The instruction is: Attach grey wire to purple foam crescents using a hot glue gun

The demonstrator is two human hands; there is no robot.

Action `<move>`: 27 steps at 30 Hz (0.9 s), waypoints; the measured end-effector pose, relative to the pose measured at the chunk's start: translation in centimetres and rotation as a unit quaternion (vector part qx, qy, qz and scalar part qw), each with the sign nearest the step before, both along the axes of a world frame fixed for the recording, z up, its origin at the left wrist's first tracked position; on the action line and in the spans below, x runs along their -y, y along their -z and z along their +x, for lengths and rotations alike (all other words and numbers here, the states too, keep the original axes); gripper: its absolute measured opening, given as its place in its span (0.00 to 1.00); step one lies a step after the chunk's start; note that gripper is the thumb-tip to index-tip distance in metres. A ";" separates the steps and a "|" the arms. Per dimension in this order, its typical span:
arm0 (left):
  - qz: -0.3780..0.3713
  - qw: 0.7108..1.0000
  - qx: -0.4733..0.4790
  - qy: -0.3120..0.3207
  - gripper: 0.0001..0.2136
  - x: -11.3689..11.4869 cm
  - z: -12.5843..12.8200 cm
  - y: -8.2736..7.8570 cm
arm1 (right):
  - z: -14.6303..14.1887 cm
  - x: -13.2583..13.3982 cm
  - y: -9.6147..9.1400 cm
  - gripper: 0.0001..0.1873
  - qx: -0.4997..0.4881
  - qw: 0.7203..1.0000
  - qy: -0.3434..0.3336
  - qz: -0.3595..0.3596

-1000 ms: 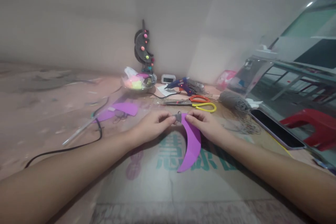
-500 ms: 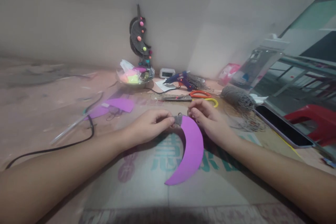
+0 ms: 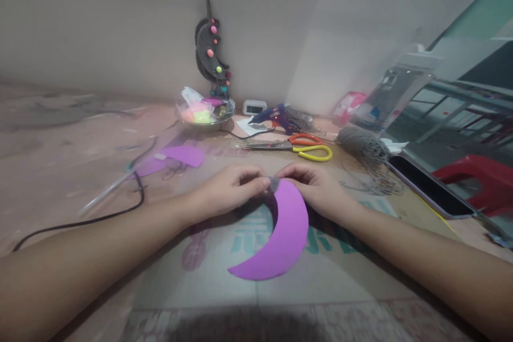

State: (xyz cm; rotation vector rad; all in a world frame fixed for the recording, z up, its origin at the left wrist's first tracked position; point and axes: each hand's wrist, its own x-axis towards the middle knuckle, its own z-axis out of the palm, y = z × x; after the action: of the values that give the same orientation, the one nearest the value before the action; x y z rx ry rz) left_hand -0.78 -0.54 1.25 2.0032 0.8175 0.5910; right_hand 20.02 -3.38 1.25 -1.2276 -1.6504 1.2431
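A purple crescent moon cutout (image 3: 290, 232) hangs just above the cardboard, its lower point turned to the left. Grey yarn (image 3: 274, 185) is wrapped round its upper tip. My left hand (image 3: 240, 187) pinches that wrapped tip between thumb and fingers. From the other side, my right hand (image 3: 312, 187) closes its thumb and fingers at the top edge of the crescent, beside the yarn. Whether the right fingertips also hold a strand of yarn is hidden.
Behind the hands lie scissors (image 3: 296, 146), a blue glue gun (image 3: 276, 117) and a bowl of bright materials (image 3: 205, 124). A grey yarn ball (image 3: 358, 144) and a phone (image 3: 430, 186) are at right. Purple scraps (image 3: 184, 156) and a black cord (image 3: 139, 192) are at left.
My right hand has come in from above the tip and now grips the crescent's top. The crescent has swung a little, its lower point moving left.
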 end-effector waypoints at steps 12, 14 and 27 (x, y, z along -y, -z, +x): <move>0.017 0.999 -0.041 0.025 0.15 0.1 -0.1 0.1 | 0.1 -0.1 -0.5 0.10 0.096 0.994 0.028 0.046; 0.019 0.998 -0.048 0.034 0.15 0.1 -0.1 0.0 | 0.0 -0.1 -0.6 0.10 0.103 0.993 0.035 0.051; -0.014 1.000 0.005 0.000 0.15 0.1 0.1 0.1 | 0.0 -0.8 -0.5 0.13 -0.006 0.993 0.079 0.084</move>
State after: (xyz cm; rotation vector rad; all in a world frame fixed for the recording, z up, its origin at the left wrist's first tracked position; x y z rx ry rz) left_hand -0.68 -0.66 1.20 1.9738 0.8154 0.5852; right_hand 20.06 -2.59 1.72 -1.2183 -1.5802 0.9934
